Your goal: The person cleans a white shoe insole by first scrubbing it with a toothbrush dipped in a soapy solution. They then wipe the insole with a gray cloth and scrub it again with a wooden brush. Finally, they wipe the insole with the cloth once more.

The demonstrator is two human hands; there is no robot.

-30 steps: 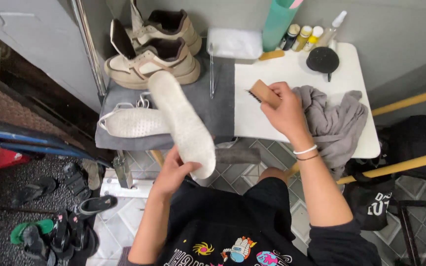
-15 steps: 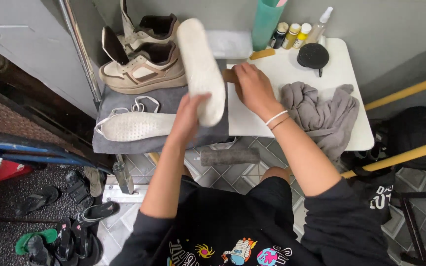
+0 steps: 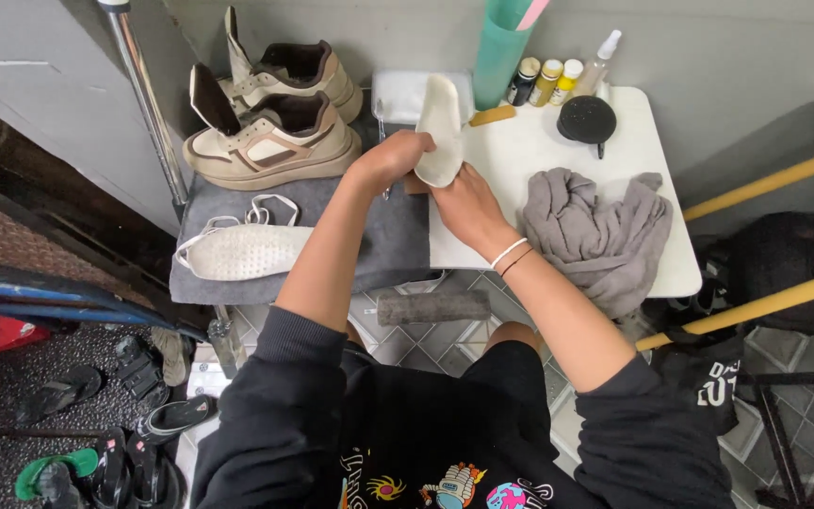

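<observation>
Two sneakers (image 3: 270, 141) sit behind a grey mat (image 3: 379, 236) on the white tabletop (image 3: 539, 160). Left hand (image 3: 393, 155) clasps the pale, curved insole (image 3: 440, 132) upright above the mat; right hand (image 3: 459, 203) grips a brush, mostly hidden. Insole's swung upright since earlier.

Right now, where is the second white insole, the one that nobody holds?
In the head view the loose insole lies at the left on the grey mat, beside white laces, in front of the beige sneakers.
</observation>
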